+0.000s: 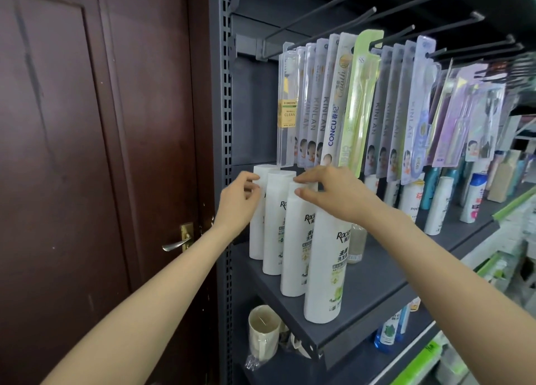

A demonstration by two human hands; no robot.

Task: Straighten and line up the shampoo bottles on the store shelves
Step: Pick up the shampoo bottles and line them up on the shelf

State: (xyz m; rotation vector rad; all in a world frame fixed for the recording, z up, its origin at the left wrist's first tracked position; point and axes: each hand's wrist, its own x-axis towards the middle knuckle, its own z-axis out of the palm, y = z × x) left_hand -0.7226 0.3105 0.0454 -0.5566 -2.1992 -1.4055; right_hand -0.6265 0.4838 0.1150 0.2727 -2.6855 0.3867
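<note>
Two bare forearms reach in from six o'clock toward a row of four tall white shampoo bottles standing upright on a dark grey shelf (377, 271). Nearest of the four is the front bottle (324, 268), close to the shelf's front lip at about six o'clock of the group; behind it, stepping back toward eleven o'clock, stand the second bottle (294, 257), the third bottle (274, 228) and the rear bottle (256, 230), each just beside the next and partly hidden by it. The row runs diagonally toward the perforated upright post (226, 123).

Her or his left hand (239, 201) sits at nine o'clock of the row, fingers curled round the cap end of the rear bottle. The right hand (333, 191) arches over the tops from three o'clock, its fingertips on the cap of the third bottle and its thumb against the second bottle's cap; whether it truly clamps either one I cannot tell.

Packaged toothbrushes (345, 100) hang from hooks at twelve o'clock. More bottles (438, 207) stand further along at three o'clock. A brown door (87, 152) with a metal handle (177, 244) fills nine o'clock, and cream mugs (264, 332) sit on the lower shelf
</note>
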